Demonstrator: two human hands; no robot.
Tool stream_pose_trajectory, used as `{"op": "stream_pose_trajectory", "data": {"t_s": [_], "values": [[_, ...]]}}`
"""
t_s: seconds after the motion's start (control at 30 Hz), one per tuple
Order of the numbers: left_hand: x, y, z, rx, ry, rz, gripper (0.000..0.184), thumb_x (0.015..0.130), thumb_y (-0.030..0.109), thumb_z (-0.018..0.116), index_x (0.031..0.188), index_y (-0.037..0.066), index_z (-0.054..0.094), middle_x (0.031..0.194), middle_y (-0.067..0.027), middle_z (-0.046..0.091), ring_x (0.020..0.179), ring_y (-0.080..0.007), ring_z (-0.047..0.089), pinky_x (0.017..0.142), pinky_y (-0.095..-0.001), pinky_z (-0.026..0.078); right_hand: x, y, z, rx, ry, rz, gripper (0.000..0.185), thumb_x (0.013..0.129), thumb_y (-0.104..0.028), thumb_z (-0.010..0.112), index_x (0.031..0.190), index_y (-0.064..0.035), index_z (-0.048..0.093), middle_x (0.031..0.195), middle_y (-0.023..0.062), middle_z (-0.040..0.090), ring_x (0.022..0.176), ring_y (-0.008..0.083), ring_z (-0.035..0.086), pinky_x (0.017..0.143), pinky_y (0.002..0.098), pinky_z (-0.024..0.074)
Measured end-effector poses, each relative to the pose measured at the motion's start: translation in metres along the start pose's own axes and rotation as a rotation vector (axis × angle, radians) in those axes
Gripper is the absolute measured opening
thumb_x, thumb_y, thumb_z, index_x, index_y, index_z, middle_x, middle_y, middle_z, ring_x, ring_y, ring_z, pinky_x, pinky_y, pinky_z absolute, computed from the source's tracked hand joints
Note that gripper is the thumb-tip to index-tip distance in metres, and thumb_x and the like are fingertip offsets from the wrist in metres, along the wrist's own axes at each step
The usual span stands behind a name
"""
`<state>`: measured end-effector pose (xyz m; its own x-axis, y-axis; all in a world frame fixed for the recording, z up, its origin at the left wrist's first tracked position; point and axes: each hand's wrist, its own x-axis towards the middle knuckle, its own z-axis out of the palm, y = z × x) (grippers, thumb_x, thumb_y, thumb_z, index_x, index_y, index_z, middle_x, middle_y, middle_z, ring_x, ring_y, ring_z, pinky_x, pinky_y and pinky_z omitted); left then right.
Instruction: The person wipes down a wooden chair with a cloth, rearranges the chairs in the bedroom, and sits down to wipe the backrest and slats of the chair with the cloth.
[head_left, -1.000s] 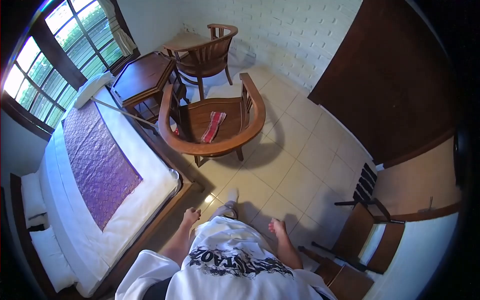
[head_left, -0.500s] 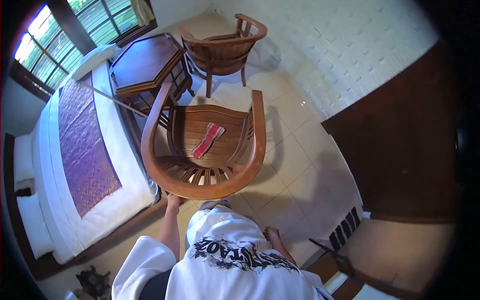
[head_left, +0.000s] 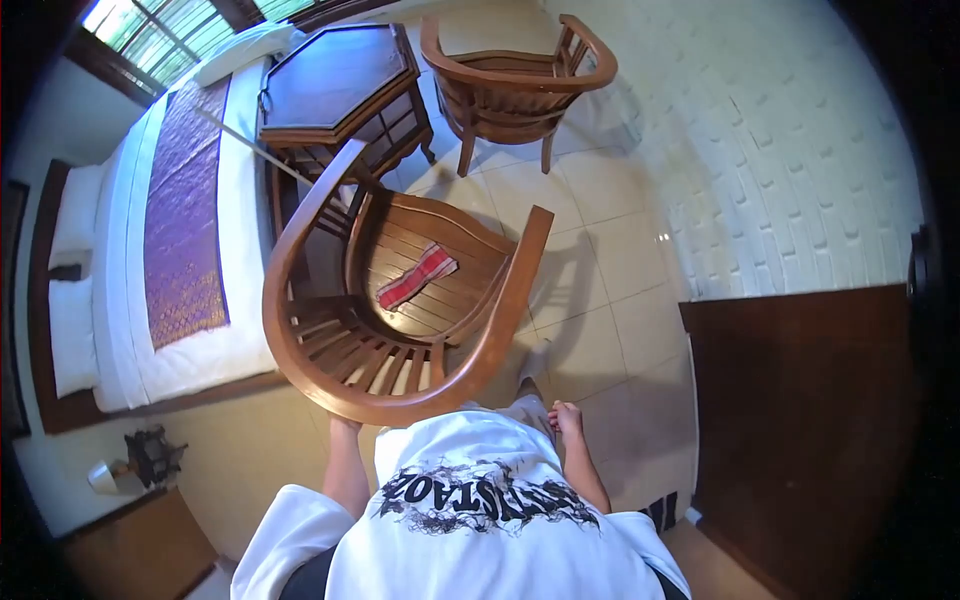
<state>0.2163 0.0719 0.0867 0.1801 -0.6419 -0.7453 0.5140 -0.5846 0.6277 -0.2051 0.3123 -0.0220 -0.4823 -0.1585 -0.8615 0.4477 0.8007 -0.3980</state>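
Observation:
A wooden armchair (head_left: pixel 400 405) with a curved back rail stands just in front of me. On its slatted seat lies a folded red-and-white checked cloth (head_left: pixel 418 277). My left hand (head_left: pixel 345 422) is at the lower left of the back rail, its fingers hidden beneath or behind the rail, so its grip cannot be made out. To the right of the chair hangs my right hand (head_left: pixel 566 416), fingers curled, apart from the chair; anything inside it is too small to tell.
A bed (head_left: pixel 130 375) with a purple runner (head_left: pixel 185 225) is at the left. Beyond the chair stand a hexagonal wooden table (head_left: pixel 335 75) and a second armchair (head_left: pixel 510 75). A dark brown panel (head_left: pixel 800 400) is at the right, and a lamp (head_left: pixel 103 476) at lower left.
The view has turned right and come closer to the near armchair. My left hand has moved up to its back rail. My right hand stays low on the right.

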Motion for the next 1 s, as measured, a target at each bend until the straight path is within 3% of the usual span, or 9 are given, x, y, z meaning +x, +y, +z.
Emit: {"op": "stream_pose_trajectory", "data": {"t_s": [0.13,0.27,0.3,0.43,0.63,0.77,0.93,1.0], "values": [[-0.046,-0.032,0.031,-0.393,0.027,0.074,0.058,0.102,0.049,0.048,0.146,0.012,0.047,0.150,-0.0170,0.043,0.133,-0.0362,0.049,0.108,-0.0517,0.045,0.037,-0.037,-0.068,-0.072,-0.110,-0.007,0.027,0.096,-0.029,0.056,0.092,-0.0040,0.067,0.070,0.0076,0.066,0.048,0.0155,0.054,0.043,0.0293,0.0396],[-0.066,-0.058,0.079,-0.342,0.649,0.338,0.070,0.101,0.057,0.044,0.141,-0.001,0.047,0.136,-0.0233,0.056,0.120,-0.0380,0.059,0.104,-0.0487,0.048,0.081,-0.083,-0.130,-0.111,-0.212,-0.017,0.030,0.097,-0.032,0.055,0.094,-0.0042,0.066,0.072,0.0080,0.066,0.050,0.0159,0.056,0.044,0.0292,0.0405],[-0.067,-0.063,0.084,-0.355,0.666,0.343,0.070,0.101,0.057,0.044,0.141,-0.001,0.047,0.136,-0.0233,0.056,0.120,-0.0380,0.059,0.104,-0.0487,0.048,0.090,-0.094,-0.143,-0.122,-0.237,-0.019,0.031,0.097,-0.033,0.055,0.094,-0.0042,0.066,0.072,0.0080,0.066,0.050,0.0160,0.056,0.044,0.0291,0.0407],[-0.055,-0.077,0.078,0.445,0.985,0.247,0.083,0.101,0.064,0.039,0.132,-0.012,0.047,0.118,-0.0302,0.064,0.106,-0.0439,0.065,0.098,-0.0488,0.050,0.128,-0.135,-0.170,-0.165,-0.349,-0.013,0.033,0.098,-0.036,0.054,0.096,-0.0044,0.065,0.074,0.0084,0.067,0.052,0.0164,0.058,0.045,0.0290,0.0416],[-0.042,-0.084,0.054,0.699,1.060,0.268,0.084,0.102,0.062,0.036,0.128,-0.017,0.045,0.111,-0.0353,0.063,0.100,-0.0501,0.064,0.093,-0.0531,0.049,0.145,-0.190,-0.109,-0.181,-0.510,0.019,0.038,0.100,-0.041,0.053,0.098,-0.0046,0.064,0.077,0.0089,0.067,0.054,0.0170,0.060,0.046,0.0288,0.0430],[-0.038,-0.088,0.058,0.805,1.148,0.320,0.078,0.103,0.060,0.036,0.127,-0.014,0.045,0.110,-0.0365,0.062,0.100,-0.0540,0.062,0.092,-0.0545,0.048,0.124,-0.213,-0.027,-0.188,-0.599,0.021,0.040,0.101,-0.044,0.052,0.100,-0.0048,0.063,0.079,0.0092,0.068,0.056,0.0174,0.062,0.047,0.0287,0.0439],[-0.042,-0.068,0.052,1.011,1.096,0.411,0.070,0.104,0.057,0.035,0.124,-0.009,0.046,0.108,-0.0354,0.063,0.099,-0.0553,0.061,0.092,-0.0552,0.048,0.088,-0.219,0.052,-0.146,-0.653,0.028,0.044,0.102,-0.048,0.051,0.102,-0.0050,0.062,0.081,0.0096,0.068,0.058,0.0179,0.064,0.048,0.0285,0.0451],[-0.004,-0.061,0.008,1.040,1.169,0.547,0.067,0.104,0.057,0.035,0.116,-0.007,0.050,0.105,-0.0345,0.064,0.096,-0.0549,0.061,0.090,-0.0553,0.047,0.061,-0.218,0.078,-0.127,-0.685,0.129,0.060,0.099,-0.064,0.047,0.102,-0.0061,0.061,0.084,0.0110,0.068,0.061,0.0209,0.065,0.052,0.0317,0.0490]]}}
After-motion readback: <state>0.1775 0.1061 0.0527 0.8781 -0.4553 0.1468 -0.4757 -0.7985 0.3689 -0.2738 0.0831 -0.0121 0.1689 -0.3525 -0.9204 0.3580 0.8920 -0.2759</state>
